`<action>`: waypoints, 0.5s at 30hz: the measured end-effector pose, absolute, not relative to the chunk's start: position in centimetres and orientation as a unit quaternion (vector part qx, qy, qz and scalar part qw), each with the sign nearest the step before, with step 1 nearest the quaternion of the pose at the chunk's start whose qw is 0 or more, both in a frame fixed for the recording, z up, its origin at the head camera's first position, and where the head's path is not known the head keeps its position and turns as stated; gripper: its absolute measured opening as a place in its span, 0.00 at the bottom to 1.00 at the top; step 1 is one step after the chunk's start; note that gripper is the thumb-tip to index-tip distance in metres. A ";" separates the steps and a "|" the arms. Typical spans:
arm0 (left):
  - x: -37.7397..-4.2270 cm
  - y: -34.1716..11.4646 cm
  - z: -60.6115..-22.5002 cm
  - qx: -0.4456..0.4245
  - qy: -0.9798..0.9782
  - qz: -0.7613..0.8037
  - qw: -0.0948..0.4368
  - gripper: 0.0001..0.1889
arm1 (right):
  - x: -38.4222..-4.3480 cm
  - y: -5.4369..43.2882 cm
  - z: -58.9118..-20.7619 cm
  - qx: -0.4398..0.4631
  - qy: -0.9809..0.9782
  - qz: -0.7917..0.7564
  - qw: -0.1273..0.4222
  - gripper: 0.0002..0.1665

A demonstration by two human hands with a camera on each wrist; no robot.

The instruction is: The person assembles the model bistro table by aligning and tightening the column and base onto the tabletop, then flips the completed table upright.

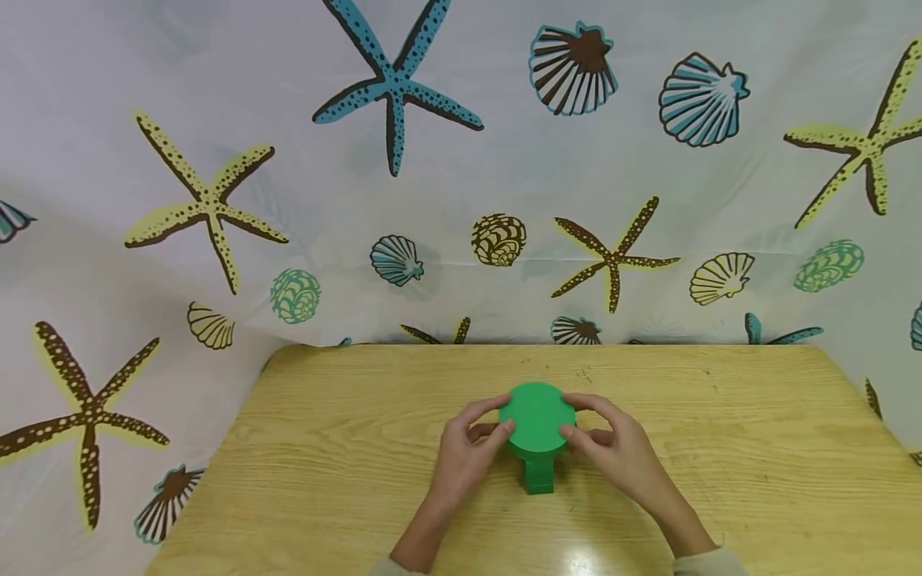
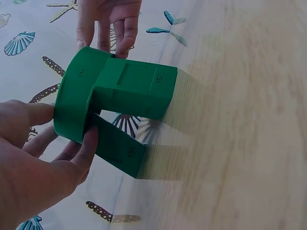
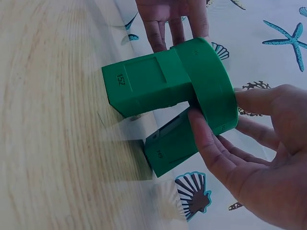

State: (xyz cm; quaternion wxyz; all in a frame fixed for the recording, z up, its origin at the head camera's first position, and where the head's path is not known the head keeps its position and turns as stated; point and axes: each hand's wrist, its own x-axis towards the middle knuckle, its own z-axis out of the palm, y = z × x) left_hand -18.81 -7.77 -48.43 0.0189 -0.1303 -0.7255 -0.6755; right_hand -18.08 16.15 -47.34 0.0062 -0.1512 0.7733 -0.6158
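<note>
A green round disc point(image 1: 538, 416) caps a small stool-like piece, upright on the table. Numbered green block legs stand under it, among them one marked 152 point(image 2: 144, 86) and, in the right wrist view, one marked 149 point(image 3: 165, 151). My left hand point(image 1: 464, 456) grips the disc's left side, thumb toward me and fingers around the rim. On the opposite side my right hand point(image 1: 621, 454) holds the rim the same way. Both wrist views show gaps between the legs; the disc's underside is mostly hidden.
The wooden table point(image 1: 346, 472) spreads out around the piece. A white curtain point(image 1: 461, 184) printed with starfish and shells hangs behind the table's far edge and along both sides.
</note>
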 end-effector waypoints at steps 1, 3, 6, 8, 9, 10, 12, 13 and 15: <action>-18.8 -7.7 -48.4 -0.130 -0.726 -0.675 0.019 0.20 | -18.1 16.2 -47.4 -0.151 0.772 -0.617 0.009 0.28; -18.7 -7.7 -48.5 -0.129 -0.727 -0.674 0.018 0.20 | -18.1 16.3 -47.5 -0.150 0.769 -0.621 0.016 0.28; -18.7 -7.7 -48.6 -0.126 -0.730 -0.671 0.018 0.20 | -18.2 16.3 -47.6 -0.152 0.767 -0.623 0.021 0.28; -18.7 -7.7 -48.6 -0.125 -0.732 -0.670 0.016 0.20 | -18.2 16.4 -47.6 -0.154 0.766 -0.623 0.023 0.28; -18.7 -7.8 -48.6 -0.124 -0.732 -0.669 0.013 0.20 | -18.2 16.4 -47.6 -0.156 0.767 -0.622 0.023 0.28; -18.7 -7.8 -48.6 -0.125 -0.733 -0.669 0.010 0.20 | -18.2 16.5 -47.6 -0.159 0.767 -0.622 0.023 0.28; -18.7 -7.9 -48.4 -0.125 -0.736 -0.666 0.003 0.20 | -18.2 16.6 -47.5 -0.163 0.768 -0.619 0.021 0.27; -18.8 -8.0 -48.4 -0.124 -0.741 -0.660 0.000 0.20 | -18.2 16.7 -47.5 -0.165 0.771 -0.615 0.018 0.27; -18.9 -8.3 -48.2 -0.125 -0.758 -0.640 -0.003 0.20 | -18.3 17.0 -47.4 -0.165 0.781 -0.602 0.006 0.26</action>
